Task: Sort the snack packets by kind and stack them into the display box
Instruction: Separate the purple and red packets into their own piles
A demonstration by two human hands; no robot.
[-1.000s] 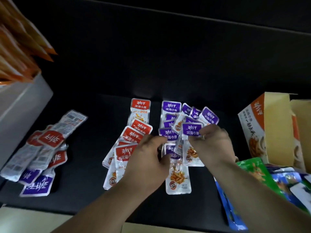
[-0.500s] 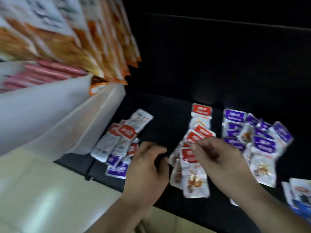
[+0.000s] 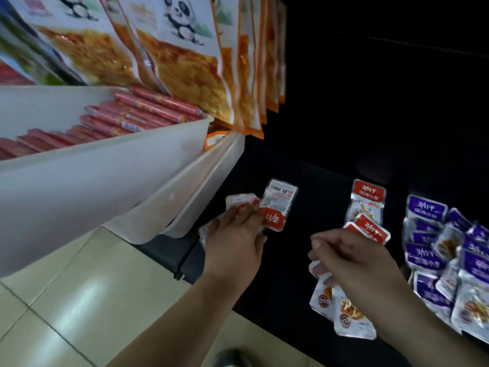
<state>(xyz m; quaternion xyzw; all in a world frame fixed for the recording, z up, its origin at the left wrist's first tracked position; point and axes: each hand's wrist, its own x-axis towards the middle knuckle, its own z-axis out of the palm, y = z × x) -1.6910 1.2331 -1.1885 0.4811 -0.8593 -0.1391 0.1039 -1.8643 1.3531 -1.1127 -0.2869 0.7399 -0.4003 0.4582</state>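
Reach shifted: left hand point(image 3: 235, 242) had crossed to the mixed pile point(image 3: 277, 202), fingers flat on it; right hand point(image 3: 352, 258) curled over red packets point(image 3: 366, 197), hold unclear. Sorting remained unfinished.

Left hand point(image 3: 232, 247) palm down at the left end of the black shelf point(image 3: 304, 181), fingers laid forward, fairly straight, right hand point(image 3: 352, 258) over the shelf's middle, fingers curled inward, grip unclear, both bare forearms across its front edge

One head-worn camera looks down, close over the dark shelf point(image 3: 312, 181).
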